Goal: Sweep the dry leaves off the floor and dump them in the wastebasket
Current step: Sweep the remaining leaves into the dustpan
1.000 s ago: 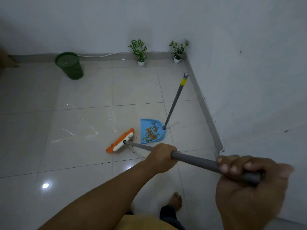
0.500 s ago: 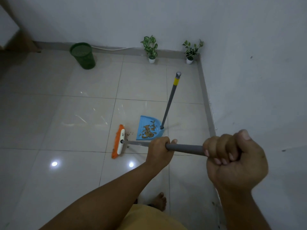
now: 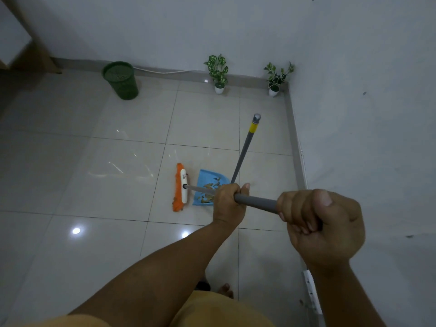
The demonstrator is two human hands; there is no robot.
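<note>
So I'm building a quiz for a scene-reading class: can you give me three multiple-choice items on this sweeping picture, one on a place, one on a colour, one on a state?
1. Where does the wastebasket stand?
A. By the far wall, left of the two potted plants
B. Beside the dustpan
C. In the corner right of the plants

2. What colour is the dustpan?
A. Green
B. Blue
C. Orange

3. Where are the dry leaves now?
A. Spread over the floor
B. In the wastebasket
C. Lying in the dustpan

Answers:
1 A, the green basket sits against the skirting, with the nearer plant to its right.
2 B, its pan is light blue beside the orange broom head.
3 C, brown bits rest on the blue pan, while the left hand and right hand grip the broom handle.
</note>
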